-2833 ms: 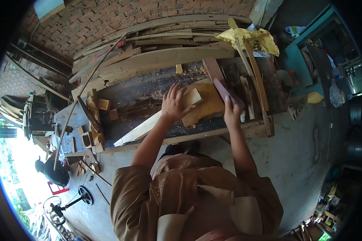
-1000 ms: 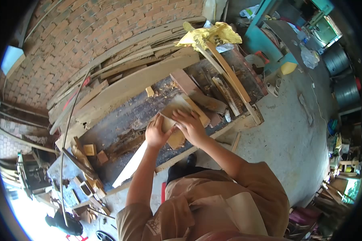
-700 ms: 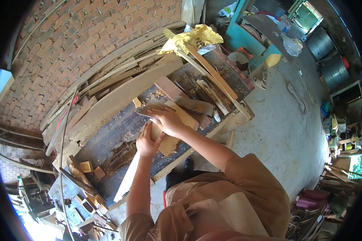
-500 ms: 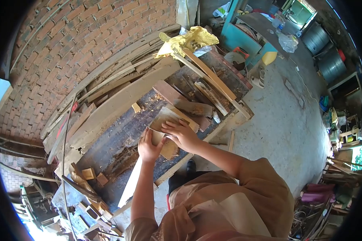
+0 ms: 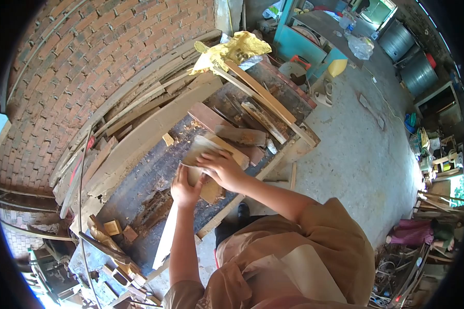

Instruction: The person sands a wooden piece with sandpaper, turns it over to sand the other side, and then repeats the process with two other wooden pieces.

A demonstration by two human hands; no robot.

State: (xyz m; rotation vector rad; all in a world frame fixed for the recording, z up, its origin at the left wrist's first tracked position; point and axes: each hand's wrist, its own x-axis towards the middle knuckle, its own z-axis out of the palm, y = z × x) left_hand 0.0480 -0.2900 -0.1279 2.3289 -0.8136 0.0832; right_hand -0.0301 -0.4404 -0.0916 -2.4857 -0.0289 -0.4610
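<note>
A thin, pale, flat piece (image 5: 193,156), slightly blurred, lies over a wooden block (image 5: 232,151) on the dark workbench. My left hand (image 5: 186,188) grips its near left edge, thumb apart from the fingers. Across its right side lies my right hand (image 5: 223,169), fingers spread over the surface. Both hands are close together, thumbs near each other. Another piece of wood (image 5: 211,191) shows beneath and right of my left hand. A reddish wooden block (image 5: 209,117) lies just beyond.
Long planks (image 5: 154,135) line the bench's far side below the brick wall (image 5: 108,56). A yellow sack (image 5: 234,51) and long strips (image 5: 263,92) lie at the back right. Small wood blocks (image 5: 113,227) sit at the left. Concrete floor (image 5: 340,154) is at the right.
The camera view has shifted slightly, so the bench appears a little further left. Both hands remain on the pale piece, which looks more blurred now.
</note>
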